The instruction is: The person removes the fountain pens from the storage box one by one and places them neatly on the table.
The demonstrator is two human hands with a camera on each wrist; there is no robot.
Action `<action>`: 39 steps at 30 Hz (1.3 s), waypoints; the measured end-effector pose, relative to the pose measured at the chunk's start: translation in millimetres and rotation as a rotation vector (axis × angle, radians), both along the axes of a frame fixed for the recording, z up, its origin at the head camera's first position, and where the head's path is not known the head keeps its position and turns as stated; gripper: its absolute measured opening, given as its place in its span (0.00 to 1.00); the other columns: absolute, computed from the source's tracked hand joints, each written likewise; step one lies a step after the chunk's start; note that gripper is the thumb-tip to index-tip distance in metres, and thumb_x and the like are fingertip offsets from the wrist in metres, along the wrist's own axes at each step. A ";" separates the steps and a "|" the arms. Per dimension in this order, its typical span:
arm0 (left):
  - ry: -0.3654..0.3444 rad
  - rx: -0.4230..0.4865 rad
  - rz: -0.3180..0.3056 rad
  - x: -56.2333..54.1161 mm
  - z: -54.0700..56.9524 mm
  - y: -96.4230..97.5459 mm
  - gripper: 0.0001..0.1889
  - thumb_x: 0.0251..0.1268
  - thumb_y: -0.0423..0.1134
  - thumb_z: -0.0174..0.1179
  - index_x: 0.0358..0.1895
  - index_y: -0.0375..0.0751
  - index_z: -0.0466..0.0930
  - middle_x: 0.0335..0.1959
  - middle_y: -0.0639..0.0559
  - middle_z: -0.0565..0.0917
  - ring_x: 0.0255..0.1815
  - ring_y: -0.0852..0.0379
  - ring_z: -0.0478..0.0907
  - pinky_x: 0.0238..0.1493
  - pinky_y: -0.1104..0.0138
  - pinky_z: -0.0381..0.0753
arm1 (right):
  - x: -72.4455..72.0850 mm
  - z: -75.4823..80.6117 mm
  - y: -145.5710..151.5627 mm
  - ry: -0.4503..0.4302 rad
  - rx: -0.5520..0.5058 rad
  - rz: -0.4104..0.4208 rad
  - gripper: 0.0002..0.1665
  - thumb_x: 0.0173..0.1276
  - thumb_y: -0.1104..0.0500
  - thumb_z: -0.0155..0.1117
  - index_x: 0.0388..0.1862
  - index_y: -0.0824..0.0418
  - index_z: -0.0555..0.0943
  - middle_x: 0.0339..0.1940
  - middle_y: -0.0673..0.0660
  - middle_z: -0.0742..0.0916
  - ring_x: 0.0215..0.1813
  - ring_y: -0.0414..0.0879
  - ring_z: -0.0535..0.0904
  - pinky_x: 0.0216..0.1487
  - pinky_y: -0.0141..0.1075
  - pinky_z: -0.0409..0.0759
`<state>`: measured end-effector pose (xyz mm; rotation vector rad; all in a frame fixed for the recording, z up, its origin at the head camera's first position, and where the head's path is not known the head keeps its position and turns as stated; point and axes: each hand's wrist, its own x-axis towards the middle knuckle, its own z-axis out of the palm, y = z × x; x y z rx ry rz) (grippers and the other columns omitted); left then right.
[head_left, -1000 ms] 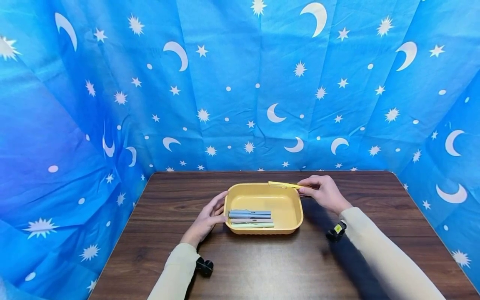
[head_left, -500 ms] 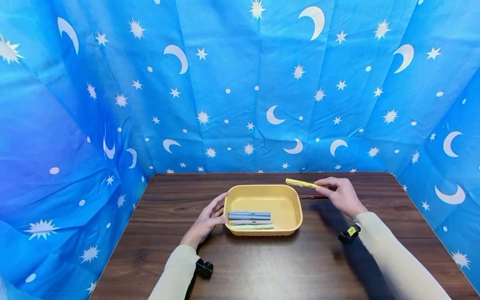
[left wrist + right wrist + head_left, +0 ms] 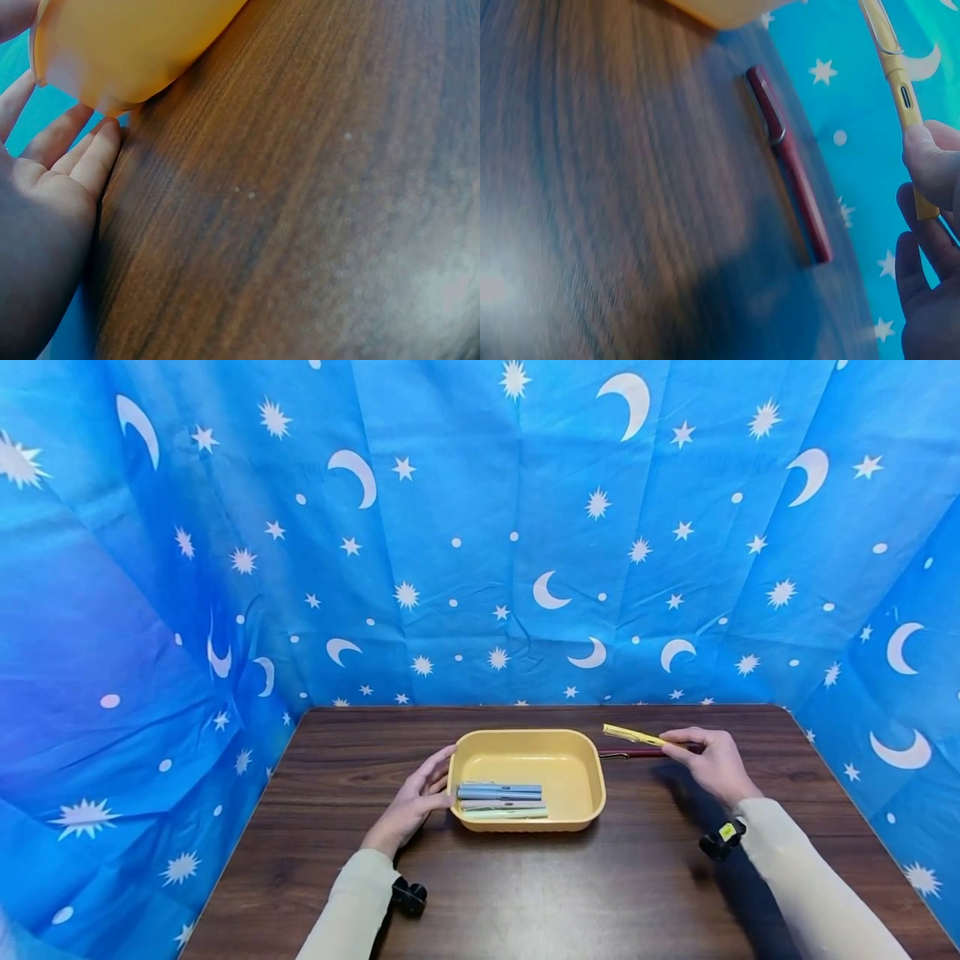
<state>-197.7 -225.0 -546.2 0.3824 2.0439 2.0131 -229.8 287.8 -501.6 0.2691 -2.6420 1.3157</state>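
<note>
A yellow plastic tray (image 3: 570, 785) sits on the table; several capped pens (image 3: 501, 792) in blue, grey and pale green lie side by side in its near left part. My left hand (image 3: 408, 802) holds the tray's left end, thumb at the near corner and fingers along the outer wall. To the right of the tray, my right hand (image 3: 712, 766) pinches a yellow fountain pen (image 3: 900, 90) near one end, with its wire clip pointing left. Below it on the table lies a dark red pen (image 3: 795, 172), partly behind the right hand in the head view.
The dark wood table (image 3: 525, 893) ends at a back edge behind the tray. A blue cloth (image 3: 465, 568) with white moons and stars hangs close around the back and sides. Each wrist carries a small black camera (image 3: 408, 896).
My right hand has carried the yellow fountain pen rightward from over the tray's back rim. The dark red pen has come into view beneath. The left hand stays on the tray.
</note>
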 end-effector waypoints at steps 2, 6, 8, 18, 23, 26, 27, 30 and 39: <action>0.004 0.002 0.001 -0.2 -0.3 0.0 0.45 0.67 0.28 0.64 0.85 0.52 0.56 0.85 0.44 0.58 0.85 0.42 0.53 0.82 0.55 0.58 | 0.4 -3.3 3.7 -0.001 0.018 -0.009 0.12 0.73 0.60 0.71 0.52 0.61 0.91 0.50 0.62 0.92 0.44 0.40 0.82 0.41 0.24 0.83; 0.010 0.002 0.005 -0.5 -0.7 0.4 0.45 0.66 0.27 0.64 0.84 0.52 0.57 0.85 0.44 0.58 0.85 0.42 0.53 0.82 0.49 0.55 | 1.7 -11.1 8.7 -0.007 0.052 -0.022 0.12 0.73 0.61 0.71 0.51 0.62 0.91 0.50 0.63 0.92 0.44 0.47 0.83 0.39 0.25 0.82; 0.008 0.000 0.006 -0.6 -0.5 0.4 0.45 0.66 0.27 0.64 0.84 0.52 0.57 0.85 0.44 0.58 0.85 0.43 0.54 0.82 0.49 0.55 | 2.3 -14.7 9.7 -0.018 0.065 -0.029 0.11 0.73 0.61 0.71 0.51 0.62 0.91 0.50 0.63 0.91 0.44 0.51 0.83 0.39 0.25 0.81; 0.000 -0.014 0.016 -1.7 -0.1 0.8 0.43 0.68 0.26 0.64 0.84 0.52 0.57 0.85 0.46 0.58 0.85 0.45 0.54 0.83 0.52 0.56 | 1.6 -28.8 7.7 -0.018 0.110 0.012 0.09 0.71 0.63 0.72 0.47 0.59 0.93 0.47 0.59 0.92 0.47 0.52 0.85 0.46 0.31 0.82; -0.007 -0.014 0.021 -1.2 -0.1 1.2 0.44 0.67 0.26 0.63 0.84 0.53 0.58 0.85 0.46 0.59 0.85 0.45 0.54 0.83 0.50 0.55 | -0.1 -32.0 5.4 -0.027 0.133 0.047 0.09 0.72 0.63 0.71 0.48 0.59 0.93 0.49 0.61 0.92 0.54 0.60 0.86 0.59 0.57 0.83; -0.009 -0.012 0.026 -1.2 -0.7 1.2 0.44 0.67 0.26 0.64 0.83 0.54 0.59 0.84 0.48 0.60 0.85 0.46 0.55 0.83 0.50 0.55 | -1.8 -32.7 3.5 -0.030 0.128 0.060 0.08 0.72 0.64 0.71 0.47 0.59 0.93 0.49 0.62 0.92 0.56 0.63 0.85 0.62 0.63 0.79; -0.009 -0.012 0.026 -1.2 -0.9 1.1 0.44 0.67 0.26 0.64 0.83 0.55 0.59 0.84 0.48 0.60 0.85 0.47 0.55 0.83 0.50 0.56 | -2.4 -33.0 3.2 -0.031 0.128 0.062 0.08 0.71 0.64 0.71 0.47 0.60 0.93 0.49 0.62 0.92 0.57 0.64 0.85 0.63 0.64 0.79; -0.016 -0.013 0.030 -1.3 -1.1 1.1 0.43 0.67 0.27 0.65 0.83 0.56 0.60 0.84 0.50 0.61 0.84 0.48 0.56 0.82 0.56 0.60 | -3.6 -33.7 2.3 -0.031 0.139 0.065 0.08 0.71 0.65 0.72 0.46 0.59 0.93 0.48 0.62 0.92 0.56 0.64 0.85 0.63 0.64 0.79; -0.015 -0.012 0.025 -1.0 -0.2 0.7 0.43 0.68 0.27 0.65 0.83 0.55 0.59 0.85 0.49 0.59 0.85 0.47 0.55 0.82 0.55 0.59 | -7.0 -35.7 2.4 -0.055 0.190 0.066 0.07 0.70 0.65 0.73 0.45 0.59 0.93 0.49 0.63 0.92 0.55 0.63 0.85 0.63 0.65 0.78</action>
